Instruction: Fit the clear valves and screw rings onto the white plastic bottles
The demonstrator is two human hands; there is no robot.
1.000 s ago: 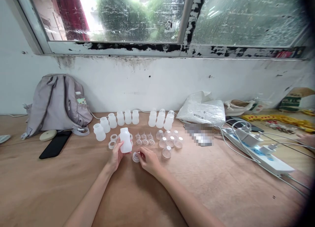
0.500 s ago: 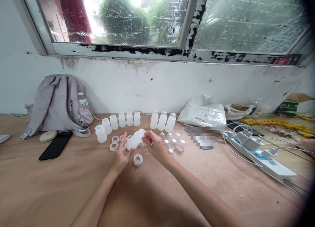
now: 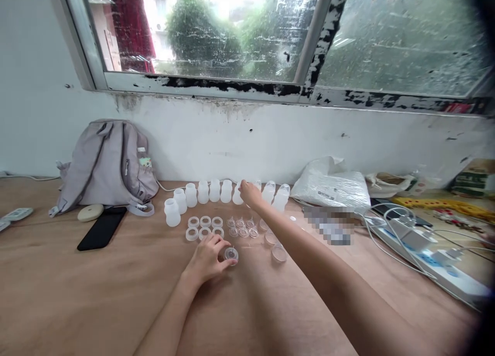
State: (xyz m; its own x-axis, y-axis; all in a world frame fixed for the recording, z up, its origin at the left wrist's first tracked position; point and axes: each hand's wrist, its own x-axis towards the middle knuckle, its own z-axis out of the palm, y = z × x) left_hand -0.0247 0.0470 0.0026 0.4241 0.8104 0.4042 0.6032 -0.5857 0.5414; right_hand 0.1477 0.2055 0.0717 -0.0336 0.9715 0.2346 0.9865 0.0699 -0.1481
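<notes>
My left hand (image 3: 209, 258) has its thumb and fingers closed around a clear round cap piece (image 3: 231, 255) on the table. Farther back, my right hand (image 3: 249, 192) pinches the top of a frosted bottle (image 3: 237, 194) in the back row. More open frosted bottles (image 3: 191, 195) stand to the left of it, and capped bottles (image 3: 281, 197) stand to the right. White rings (image 3: 194, 222) lie in two rows behind my left hand. Beside them are small clear nipples (image 3: 243, 232). Clear domed covers (image 3: 279, 253) lie partly behind my right forearm.
A grey backpack (image 3: 106, 165), a black phone (image 3: 102, 229) and a round beige object (image 3: 90, 213) lie left. At right are a white plastic bag (image 3: 332, 183) and a power strip (image 3: 429, 266) with cables. A wall and window stand behind the table (image 3: 96, 304).
The frosted bottle that was between my hands now stands in the back row, under my right hand. My left hand has come down onto the cap piece. The view has shifted slightly left.
</notes>
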